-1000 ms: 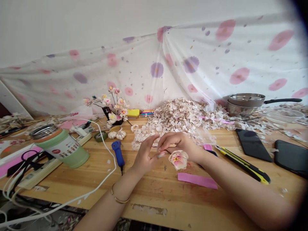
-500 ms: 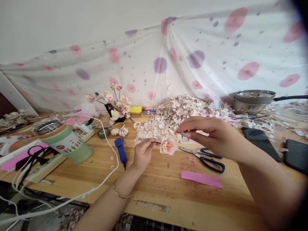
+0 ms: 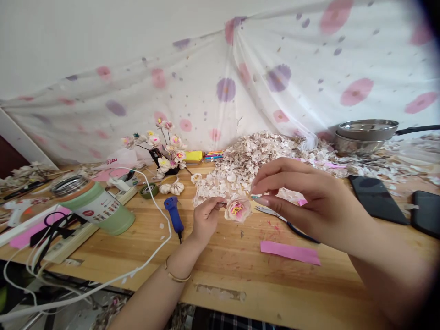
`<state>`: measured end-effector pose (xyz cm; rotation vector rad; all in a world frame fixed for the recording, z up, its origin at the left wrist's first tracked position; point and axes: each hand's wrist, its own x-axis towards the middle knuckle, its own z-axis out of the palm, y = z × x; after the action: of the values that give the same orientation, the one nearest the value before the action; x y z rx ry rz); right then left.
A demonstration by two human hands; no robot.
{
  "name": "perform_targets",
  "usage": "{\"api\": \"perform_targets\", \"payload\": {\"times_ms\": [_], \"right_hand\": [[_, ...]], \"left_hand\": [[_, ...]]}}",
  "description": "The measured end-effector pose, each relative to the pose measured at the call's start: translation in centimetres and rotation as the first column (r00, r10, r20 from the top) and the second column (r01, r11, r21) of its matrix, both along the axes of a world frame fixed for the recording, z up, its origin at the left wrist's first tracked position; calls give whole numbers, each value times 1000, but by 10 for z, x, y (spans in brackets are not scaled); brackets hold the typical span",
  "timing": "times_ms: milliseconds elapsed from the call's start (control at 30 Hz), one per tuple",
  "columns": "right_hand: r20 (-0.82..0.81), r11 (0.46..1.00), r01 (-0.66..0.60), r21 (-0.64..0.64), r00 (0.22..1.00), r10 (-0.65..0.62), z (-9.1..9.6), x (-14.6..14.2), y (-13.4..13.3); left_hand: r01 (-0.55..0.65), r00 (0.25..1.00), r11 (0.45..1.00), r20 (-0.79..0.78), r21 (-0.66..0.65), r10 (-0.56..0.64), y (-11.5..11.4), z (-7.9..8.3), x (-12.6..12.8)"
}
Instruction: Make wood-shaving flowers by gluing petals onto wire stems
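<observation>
A long table of light brown wood [image 3: 113,256] stood in front of a plain white wall [image 3: 85,32]. Its front edge had a chipped spot. A thin white cloth with big pink and purple dots [image 3: 275,87] hung along the wall and drooped down to the back of the table. It was gathered up at one high point, and folds ran down from there. Soft daylight filled the room, and nothing looked dark or shadowy. A white slanted board [image 3: 20,142] leaned at the far left. Under the table edge, the floor was too blurry to make out.
</observation>
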<state>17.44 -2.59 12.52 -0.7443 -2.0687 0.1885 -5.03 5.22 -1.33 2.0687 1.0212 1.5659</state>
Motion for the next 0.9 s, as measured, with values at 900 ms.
{"api": "perform_targets", "payload": {"times_ms": [900], "right_hand": [[88, 978, -18, 206, 996, 0, 2, 3, 2]], "left_hand": [[30, 999, 998, 15, 48, -31, -1, 3, 4]]}}
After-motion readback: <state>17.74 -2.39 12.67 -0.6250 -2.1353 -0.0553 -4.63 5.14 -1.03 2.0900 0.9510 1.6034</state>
